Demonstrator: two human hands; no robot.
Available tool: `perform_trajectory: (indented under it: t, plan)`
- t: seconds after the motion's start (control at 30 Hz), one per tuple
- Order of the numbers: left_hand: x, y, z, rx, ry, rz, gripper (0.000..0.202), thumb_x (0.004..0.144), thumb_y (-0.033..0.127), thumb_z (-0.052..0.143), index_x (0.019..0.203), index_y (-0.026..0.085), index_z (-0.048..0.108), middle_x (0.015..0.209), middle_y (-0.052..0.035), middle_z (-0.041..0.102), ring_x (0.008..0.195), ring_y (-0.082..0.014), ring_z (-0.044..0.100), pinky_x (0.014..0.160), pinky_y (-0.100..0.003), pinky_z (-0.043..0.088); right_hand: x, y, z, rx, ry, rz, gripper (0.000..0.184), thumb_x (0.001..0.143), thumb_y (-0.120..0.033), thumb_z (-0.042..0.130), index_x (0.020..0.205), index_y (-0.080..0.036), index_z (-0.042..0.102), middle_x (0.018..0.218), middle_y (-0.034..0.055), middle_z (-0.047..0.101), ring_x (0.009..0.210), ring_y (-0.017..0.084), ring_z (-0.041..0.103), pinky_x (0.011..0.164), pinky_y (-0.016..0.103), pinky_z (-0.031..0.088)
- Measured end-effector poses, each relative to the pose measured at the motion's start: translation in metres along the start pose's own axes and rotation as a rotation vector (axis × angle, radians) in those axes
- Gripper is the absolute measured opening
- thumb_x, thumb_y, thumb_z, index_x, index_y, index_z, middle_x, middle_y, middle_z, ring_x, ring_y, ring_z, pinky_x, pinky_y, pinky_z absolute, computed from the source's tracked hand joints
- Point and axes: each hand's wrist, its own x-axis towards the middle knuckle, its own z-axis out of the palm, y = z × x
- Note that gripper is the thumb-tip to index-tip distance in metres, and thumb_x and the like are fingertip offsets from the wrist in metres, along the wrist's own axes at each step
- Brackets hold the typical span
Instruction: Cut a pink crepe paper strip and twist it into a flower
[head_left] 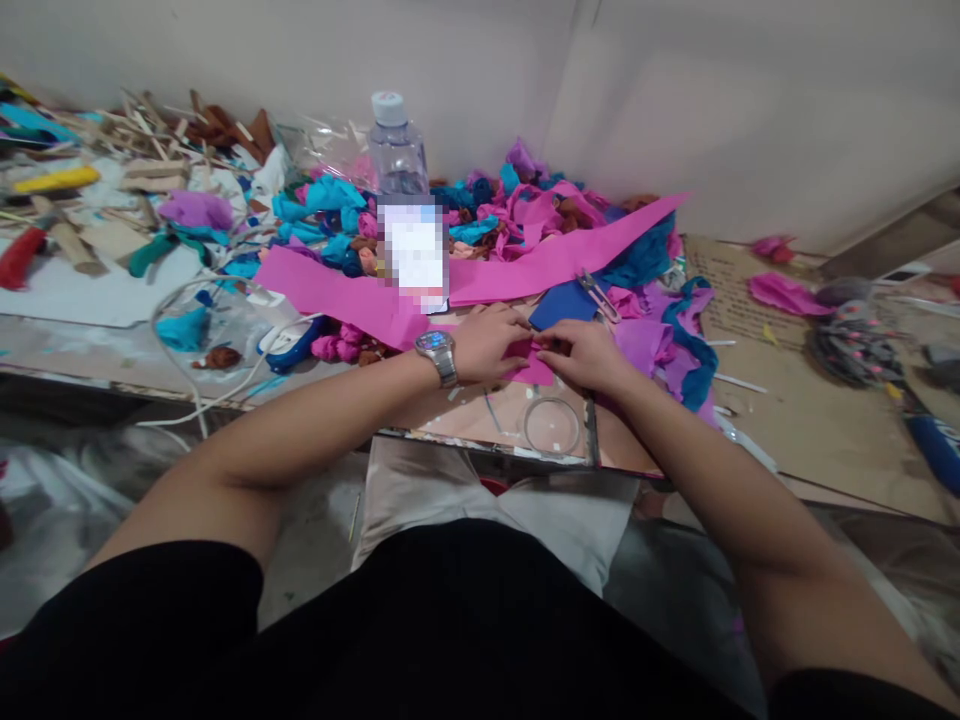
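A big table [457, 415] holds a messy heap of crumpled paper [330, 200] along its back. One long pink strip [555, 270] lies in front of the heap on the right, and another pink strip [337, 295] lies on the left. A bottle [397, 150] stands upright near the wall. A phone [414, 255] leans in front of it, its screen blurred.

The left hand [491, 342] is mostly closed, its thumb and bent fingers holding a small pink paper [535, 374]. The right hand [589, 355] is just beside it, pinching the same paper. The paper is between the hands, near the table's front edge. A blue card [564, 305] lies just behind them. Metal snips [598, 297] rest on the card. A silver watch [444, 360] circles the left wrist.
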Motion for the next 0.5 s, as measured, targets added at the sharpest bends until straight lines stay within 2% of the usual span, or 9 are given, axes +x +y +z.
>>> perform_trajectory:
  t: [0.27,0.5]
  plan:
    - [-0.0006,0.0028,-0.0029,0.005,-0.016,-0.011,0.040,0.095,0.045,0.067,0.128,0.024,0.077,0.141,-0.0097,0.069,0.130,-0.0339,0.056,0.108,-0.051,0.041,-0.0007,0.0033,-0.0032,0.020,-0.025,-0.066,0.024,0.091,-0.028,0.070,0.107,-0.020,0.086,0.100,0.0095,0.080,0.085,0.023,0.071,0.081,0.035,0.054]
    - [0.0004,0.0023,-0.0032,0.004,-0.035,-0.019,0.043,0.096,0.045,0.067,0.131,0.023,0.076,0.142,-0.0099,0.068,0.131,-0.0343,0.056,0.110,-0.053,0.041,-0.0017,0.0011,-0.0042,0.000,-0.068,-0.062,0.028,0.094,-0.028,0.064,0.112,-0.022,0.086,0.097,0.0090,0.077,0.085,0.022,0.070,0.082,0.035,0.054]
